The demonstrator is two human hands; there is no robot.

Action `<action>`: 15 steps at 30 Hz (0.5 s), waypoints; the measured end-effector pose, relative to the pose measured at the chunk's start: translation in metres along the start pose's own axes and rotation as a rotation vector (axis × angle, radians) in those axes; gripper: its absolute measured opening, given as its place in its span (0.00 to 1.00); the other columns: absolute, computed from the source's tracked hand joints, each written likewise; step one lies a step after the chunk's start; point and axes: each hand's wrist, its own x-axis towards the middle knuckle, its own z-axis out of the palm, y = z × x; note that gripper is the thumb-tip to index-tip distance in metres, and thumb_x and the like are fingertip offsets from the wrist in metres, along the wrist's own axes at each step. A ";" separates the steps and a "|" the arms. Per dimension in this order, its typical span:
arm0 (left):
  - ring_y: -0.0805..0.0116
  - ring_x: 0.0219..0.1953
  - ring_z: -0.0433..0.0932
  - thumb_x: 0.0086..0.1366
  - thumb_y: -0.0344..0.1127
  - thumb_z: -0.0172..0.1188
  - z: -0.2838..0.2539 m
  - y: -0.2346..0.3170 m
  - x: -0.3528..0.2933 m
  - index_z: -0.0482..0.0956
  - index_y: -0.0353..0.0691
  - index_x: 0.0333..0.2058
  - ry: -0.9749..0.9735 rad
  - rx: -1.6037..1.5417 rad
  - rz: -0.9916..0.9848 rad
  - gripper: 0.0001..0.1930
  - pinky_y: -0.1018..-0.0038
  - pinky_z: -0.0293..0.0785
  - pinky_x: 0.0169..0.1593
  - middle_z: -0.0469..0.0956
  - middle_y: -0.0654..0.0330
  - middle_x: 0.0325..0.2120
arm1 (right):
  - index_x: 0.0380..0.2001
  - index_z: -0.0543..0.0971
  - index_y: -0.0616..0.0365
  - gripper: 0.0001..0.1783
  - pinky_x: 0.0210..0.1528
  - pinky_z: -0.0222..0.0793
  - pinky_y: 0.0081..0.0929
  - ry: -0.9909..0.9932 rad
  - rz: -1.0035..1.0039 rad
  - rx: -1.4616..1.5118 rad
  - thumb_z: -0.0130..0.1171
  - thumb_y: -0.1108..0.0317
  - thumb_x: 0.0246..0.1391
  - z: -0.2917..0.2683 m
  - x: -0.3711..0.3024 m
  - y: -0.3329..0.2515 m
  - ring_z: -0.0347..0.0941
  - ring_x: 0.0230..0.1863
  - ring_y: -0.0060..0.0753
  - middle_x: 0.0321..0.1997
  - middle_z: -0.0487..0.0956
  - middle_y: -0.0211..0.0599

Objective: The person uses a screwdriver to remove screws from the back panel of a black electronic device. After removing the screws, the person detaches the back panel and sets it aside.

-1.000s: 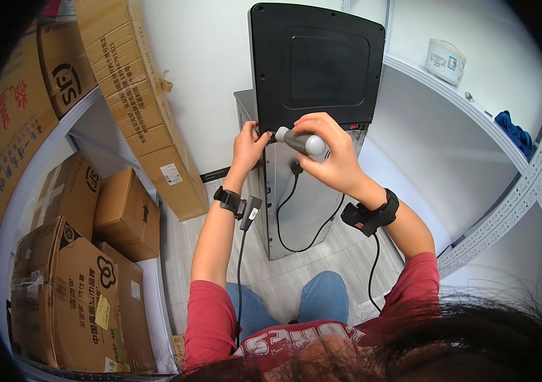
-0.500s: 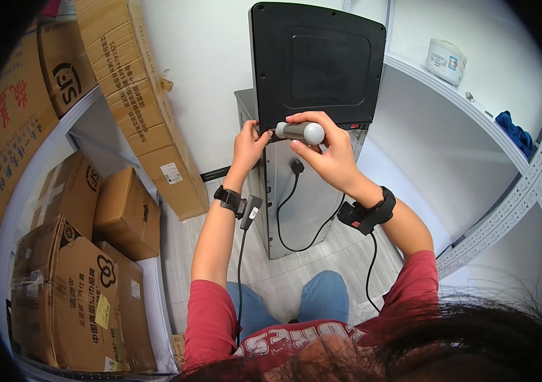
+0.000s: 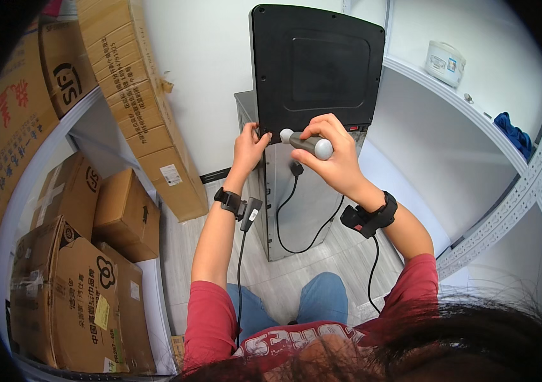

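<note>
A black panel [image 3: 328, 70] with screws around its border stands on a tall metal cabinet [image 3: 293, 213]. My left hand [image 3: 249, 150] is at the panel's lower left corner, thumb and fingers drawn together there; whatever they pinch is too small to make out. My right hand [image 3: 336, 156] is closed around a screwdriver [image 3: 304, 143] with a dark grey handle and light grey rounded ends. The screwdriver lies tilted across the front of the panel's lower edge, its near end toward me and its tip out of sight. A gap separates it from my left fingers.
A black plug [image 3: 296, 169] with a looping cord sits in the cabinet's back. Cardboard boxes [image 3: 86, 299] fill the left shelving, and a tall carton [image 3: 150, 121] leans on the wall. A white container [image 3: 445, 62] and a blue cloth [image 3: 513, 135] rest on the right shelf.
My right hand has shifted slightly right with the screwdriver, drawing it off the panel's corner and tilting its near end lower. My left hand stays at the corner.
</note>
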 end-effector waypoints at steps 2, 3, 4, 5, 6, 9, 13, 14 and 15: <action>0.73 0.18 0.62 0.54 0.39 0.63 0.000 0.000 0.000 0.70 0.30 0.41 0.000 -0.002 0.000 0.20 0.74 0.63 0.25 0.62 0.64 0.14 | 0.34 0.72 0.60 0.16 0.34 0.65 0.23 -0.027 0.066 0.032 0.61 0.75 0.38 -0.001 0.000 -0.001 0.69 0.33 0.28 0.36 0.70 0.35; 0.73 0.18 0.62 0.54 0.39 0.63 0.000 0.000 0.000 0.70 0.30 0.41 0.000 -0.005 0.003 0.20 0.74 0.63 0.25 0.62 0.64 0.14 | 0.33 0.72 0.60 0.16 0.34 0.64 0.22 -0.040 0.098 0.049 0.62 0.75 0.37 -0.001 0.000 -0.002 0.68 0.32 0.26 0.36 0.70 0.34; 0.73 0.18 0.62 0.54 0.39 0.63 0.000 -0.001 0.000 0.70 0.30 0.41 0.000 -0.009 0.005 0.20 0.74 0.63 0.25 0.62 0.64 0.14 | 0.33 0.71 0.60 0.16 0.33 0.64 0.21 -0.053 0.096 0.059 0.62 0.76 0.37 -0.001 -0.001 -0.004 0.67 0.32 0.25 0.36 0.70 0.34; 0.73 0.18 0.62 0.54 0.39 0.63 0.000 -0.001 0.001 0.70 0.30 0.41 -0.002 -0.009 0.003 0.20 0.74 0.63 0.25 0.62 0.64 0.14 | 0.33 0.71 0.60 0.15 0.33 0.63 0.21 -0.066 0.094 0.069 0.61 0.76 0.37 -0.001 -0.003 -0.006 0.67 0.32 0.25 0.36 0.70 0.33; 0.73 0.18 0.62 0.54 0.38 0.63 -0.001 -0.002 0.001 0.70 0.30 0.41 -0.005 -0.010 0.001 0.20 0.74 0.63 0.25 0.62 0.64 0.14 | 0.33 0.71 0.59 0.15 0.32 0.63 0.20 -0.079 0.092 0.079 0.61 0.77 0.37 -0.001 -0.003 -0.008 0.67 0.32 0.24 0.36 0.70 0.33; 0.72 0.18 0.62 0.54 0.38 0.62 0.001 0.000 0.001 0.70 0.30 0.41 -0.006 -0.009 0.009 0.20 0.74 0.63 0.25 0.62 0.63 0.14 | 0.29 0.73 0.58 0.14 0.35 0.65 0.26 -0.099 -0.089 0.064 0.58 0.79 0.32 0.000 -0.004 0.001 0.68 0.33 0.33 0.34 0.73 0.34; 0.71 0.18 0.63 0.54 0.38 0.62 0.000 -0.003 0.001 0.69 0.30 0.42 -0.003 0.012 0.017 0.21 0.73 0.64 0.25 0.62 0.63 0.14 | 0.23 0.74 0.57 0.13 0.33 0.61 0.26 -0.173 -0.164 0.005 0.53 0.81 0.26 -0.002 -0.006 -0.002 0.62 0.30 0.35 0.32 0.76 0.30; 0.71 0.18 0.63 0.54 0.38 0.62 0.000 -0.003 0.001 0.69 0.30 0.42 -0.007 0.017 0.013 0.21 0.73 0.64 0.25 0.63 0.62 0.14 | 0.23 0.74 0.56 0.13 0.32 0.60 0.26 -0.183 -0.180 -0.010 0.53 0.81 0.26 -0.003 -0.007 -0.002 0.61 0.29 0.34 0.32 0.76 0.29; 0.71 0.18 0.63 0.54 0.38 0.61 0.000 -0.003 0.001 0.69 0.30 0.42 -0.011 0.021 0.010 0.21 0.73 0.64 0.25 0.63 0.62 0.14 | 0.23 0.74 0.56 0.13 0.31 0.60 0.25 -0.190 -0.173 -0.014 0.52 0.81 0.25 -0.003 -0.008 -0.002 0.61 0.29 0.34 0.32 0.76 0.28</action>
